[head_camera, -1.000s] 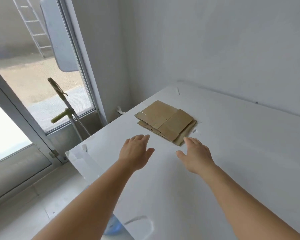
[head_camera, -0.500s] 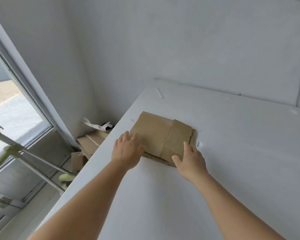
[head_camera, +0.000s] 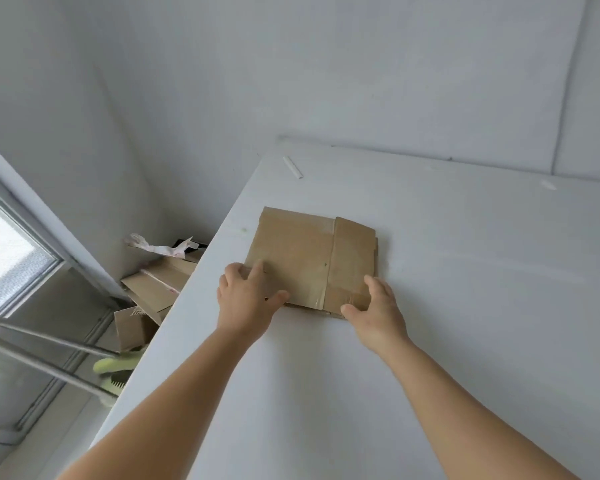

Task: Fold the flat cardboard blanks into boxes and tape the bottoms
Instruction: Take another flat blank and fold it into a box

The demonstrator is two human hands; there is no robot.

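A small stack of flat brown cardboard blanks [head_camera: 302,258] lies on the white table [head_camera: 465,323], close to its left edge. My left hand [head_camera: 246,303] grips the stack's near-left corner, fingers curled over the left side and thumb along the near edge. My right hand [head_camera: 378,313] pinches the near-right corner, with fingers on top of the narrower panel and the thumb at the near edge. Both hands are in contact with the stack, which lies flat. No tape is in view.
A short white stick [head_camera: 292,167] lies near the table's far-left corner. Loose cardboard pieces [head_camera: 153,289] and crumpled paper [head_camera: 153,245] sit on the floor left of the table. A metal frame with green ends [head_camera: 49,355] stands by the window [head_camera: 4,258]. Walls close off the back.
Both hands reached forward from above the bare table and closed on the stack's near corners. My head turned right and drew nearer, so the window slid out to the left.
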